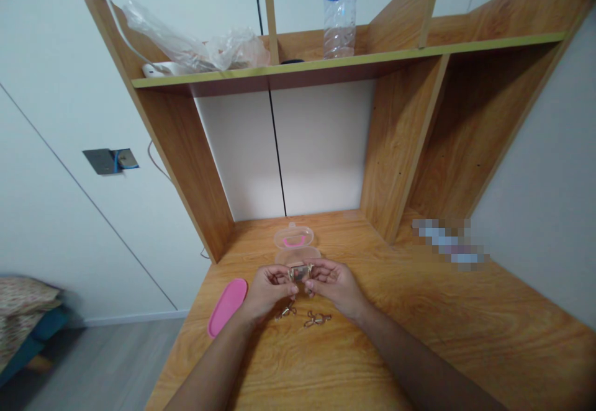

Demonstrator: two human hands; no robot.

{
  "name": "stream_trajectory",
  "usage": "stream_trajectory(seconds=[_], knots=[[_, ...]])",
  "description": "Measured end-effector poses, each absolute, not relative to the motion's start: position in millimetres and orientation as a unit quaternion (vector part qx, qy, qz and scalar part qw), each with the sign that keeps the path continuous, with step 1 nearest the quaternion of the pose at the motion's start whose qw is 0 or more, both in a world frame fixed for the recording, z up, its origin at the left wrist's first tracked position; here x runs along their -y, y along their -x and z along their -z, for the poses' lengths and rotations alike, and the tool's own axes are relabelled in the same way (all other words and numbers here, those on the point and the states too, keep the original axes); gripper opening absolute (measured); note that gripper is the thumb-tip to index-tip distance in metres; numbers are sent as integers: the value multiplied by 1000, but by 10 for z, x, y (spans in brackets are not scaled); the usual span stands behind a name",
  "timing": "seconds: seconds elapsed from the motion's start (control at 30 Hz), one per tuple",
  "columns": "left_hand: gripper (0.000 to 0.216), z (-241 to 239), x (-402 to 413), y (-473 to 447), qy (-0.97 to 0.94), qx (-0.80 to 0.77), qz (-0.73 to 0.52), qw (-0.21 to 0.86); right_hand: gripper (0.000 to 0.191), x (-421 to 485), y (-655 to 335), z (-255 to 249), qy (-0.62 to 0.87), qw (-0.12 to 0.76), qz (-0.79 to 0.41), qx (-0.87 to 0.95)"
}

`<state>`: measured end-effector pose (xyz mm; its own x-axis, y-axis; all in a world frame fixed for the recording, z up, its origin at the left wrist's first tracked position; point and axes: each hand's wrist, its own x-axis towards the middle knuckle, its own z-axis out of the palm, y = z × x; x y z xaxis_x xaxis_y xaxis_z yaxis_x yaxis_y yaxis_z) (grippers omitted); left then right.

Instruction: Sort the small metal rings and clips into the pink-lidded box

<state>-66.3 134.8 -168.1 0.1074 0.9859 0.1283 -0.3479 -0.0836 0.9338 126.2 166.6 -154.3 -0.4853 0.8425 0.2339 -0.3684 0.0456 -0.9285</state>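
My left hand (pixel 270 288) and my right hand (pixel 336 287) come together above the desk. Both pinch a small piece with gold-coloured ends and a dark, glossy middle (pixel 299 272), one end in each hand; its exact kind is too small to make out. Just below the fingers, two small gold-coloured metal pieces with looped shapes, one at left (pixel 287 310) and one at right (pixel 317 318), lie on the wood. Behind my hands sits a clear plastic case (pixel 298 254), its lid (pixel 293 237) marked with a pink curve. Left of my left hand lies a pink oval tray or lid (pixel 228 307).
The wooden desk (pixel 419 336) carries a shelf unit (pixel 400 150) at the back. On its upper shelf stand a clear bottle with a blue label (pixel 341 13) and a crumpled plastic bag (pixel 205 45). A blurred-out object (pixel 447 244) lies at the right.
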Motion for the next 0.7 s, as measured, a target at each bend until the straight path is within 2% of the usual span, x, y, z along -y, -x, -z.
stream_trajectory(seconds=[0.2,0.4,0.7], knots=[[43,1718,-1372,675,-464,-354,-560,588,57,-1638,-1256,1505,195,443,-673,559],[39,1603,-1347,676,-478,-341,-559,586,51,-1646,-1241,1479,206,435,-678,556],[43,1525,-1315,655,-399,-302,-525,689,43,-1674,-1291,1500,224,433,-712,506]])
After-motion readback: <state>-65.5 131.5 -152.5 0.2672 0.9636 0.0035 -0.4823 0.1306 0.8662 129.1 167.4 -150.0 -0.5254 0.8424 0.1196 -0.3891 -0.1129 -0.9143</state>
